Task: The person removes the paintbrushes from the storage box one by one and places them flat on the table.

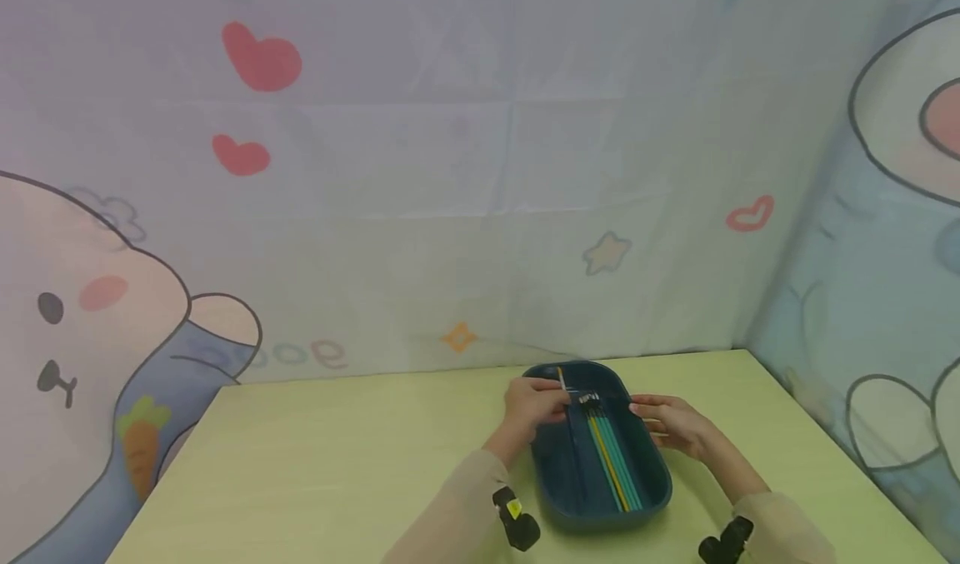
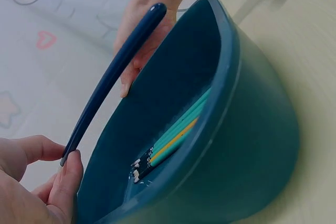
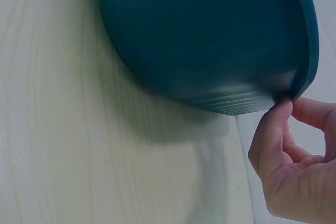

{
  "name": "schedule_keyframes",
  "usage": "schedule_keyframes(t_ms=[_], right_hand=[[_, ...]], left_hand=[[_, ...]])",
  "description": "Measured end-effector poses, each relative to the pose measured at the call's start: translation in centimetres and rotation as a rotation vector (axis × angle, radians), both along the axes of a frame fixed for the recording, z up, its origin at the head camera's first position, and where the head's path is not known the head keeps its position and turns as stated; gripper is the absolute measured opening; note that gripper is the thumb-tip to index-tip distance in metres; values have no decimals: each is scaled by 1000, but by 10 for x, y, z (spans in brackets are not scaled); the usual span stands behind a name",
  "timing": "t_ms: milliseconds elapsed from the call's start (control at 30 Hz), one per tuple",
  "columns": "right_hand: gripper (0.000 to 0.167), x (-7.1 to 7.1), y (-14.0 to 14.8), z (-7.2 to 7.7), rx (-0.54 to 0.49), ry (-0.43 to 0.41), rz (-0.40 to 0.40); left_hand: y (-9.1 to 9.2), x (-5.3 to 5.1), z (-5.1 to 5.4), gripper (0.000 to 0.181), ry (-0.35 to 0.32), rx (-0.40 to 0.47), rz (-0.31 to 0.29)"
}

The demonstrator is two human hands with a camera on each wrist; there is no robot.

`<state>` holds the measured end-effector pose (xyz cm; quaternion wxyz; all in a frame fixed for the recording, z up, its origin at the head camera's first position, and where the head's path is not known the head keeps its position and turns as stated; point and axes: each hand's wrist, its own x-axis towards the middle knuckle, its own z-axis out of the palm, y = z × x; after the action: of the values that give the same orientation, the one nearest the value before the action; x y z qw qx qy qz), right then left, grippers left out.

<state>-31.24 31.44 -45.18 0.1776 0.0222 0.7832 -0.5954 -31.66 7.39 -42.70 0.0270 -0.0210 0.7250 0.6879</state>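
In the head view my left hand [image 1: 536, 406] pinches a paintbrush [image 2: 113, 80] above a dark teal plastic box [image 1: 551, 464]. The brush's long navy handle has a rounded end. Its metal band is between thumb and fingers, and in the head view a pale tip [image 1: 560, 374] points to the far side. My right hand [image 1: 671, 424] grips the right rim of the box, thumb and fingers on either side of its wall, as the right wrist view shows. Inside the box lie several green pencils [image 1: 622, 464] and a yellow pencil [image 1: 611, 456], their sharpened dark ends at the far side.
The box stands on a pale yellow wood-grain table [image 1: 337, 464], near its back edge. Behind it hangs a cloth backdrop [image 1: 420, 172] with printed hearts and cartoon animals; another cloth [image 1: 862, 297] closes off the right side.
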Motion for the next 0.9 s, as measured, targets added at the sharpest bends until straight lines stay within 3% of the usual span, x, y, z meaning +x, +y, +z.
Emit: schedule_keyframes(t_ms=[400,900], right_hand=[[62,5,1,-3,-23,-4,-7],[64,-1,3,0,14,19,19]], left_hand=[[-12,5,5,30,-55,24,20],[-30,3,9,31,-32,17,58]])
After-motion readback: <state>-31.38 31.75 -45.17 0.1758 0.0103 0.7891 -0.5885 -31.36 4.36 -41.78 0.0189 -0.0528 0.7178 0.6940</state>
